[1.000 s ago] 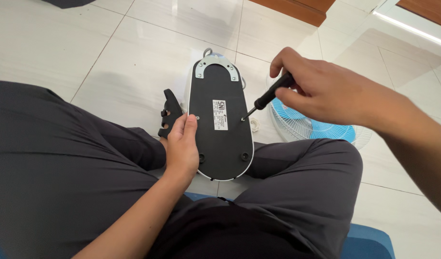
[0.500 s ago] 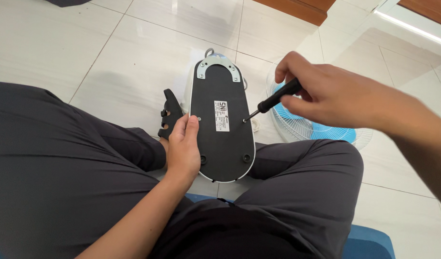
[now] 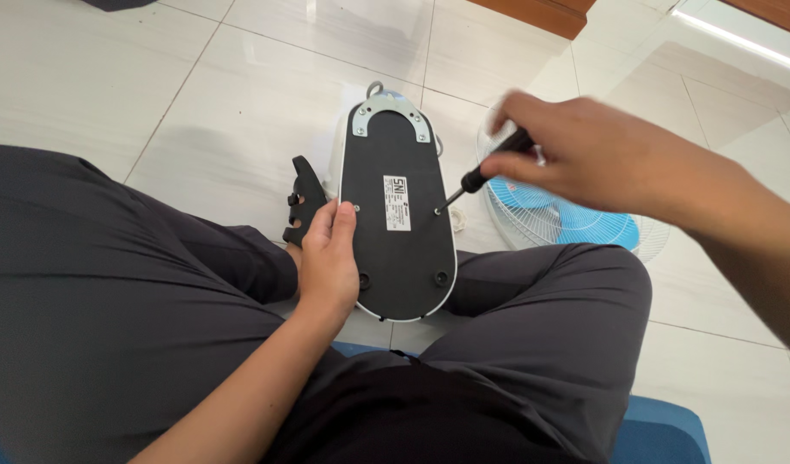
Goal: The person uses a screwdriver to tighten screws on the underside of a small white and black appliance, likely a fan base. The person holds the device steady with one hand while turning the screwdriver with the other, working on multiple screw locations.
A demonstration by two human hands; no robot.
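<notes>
A: Right, entry for this moment. Where does the fan base (image 3: 396,232) sit?

B: Underside up, between the person's knees on the white tiled floor (image 3: 240,94). Black oval plate with a white rim, grey metal bracket (image 3: 390,113) at the far end, white label (image 3: 396,203) near the middle.

A: Left hand (image 3: 328,258)?

B: Resting along the left edge of the plate, fingers pressed together and lying flat, fingertips (image 3: 343,215) just beside a screw hole. It steadies the base; nothing is pinched.

A: Right hand (image 3: 584,155)?

B: Closed around the black handle of a screwdriver (image 3: 479,175). The shaft slants down and left; the tip touches the plate at a screw point on its right side. The hand is somewhat blurred, so the finger placement cannot be told exactly.

A: Surroundings?

B: A black plastic part (image 3: 304,199) lies on the floor, just left of the base and beside the left hand. A white wire fan guard (image 3: 556,222) with blue blades behind it lies to the right, partly behind the right knee. A blue cushion (image 3: 661,430) shows under the legs.
</notes>
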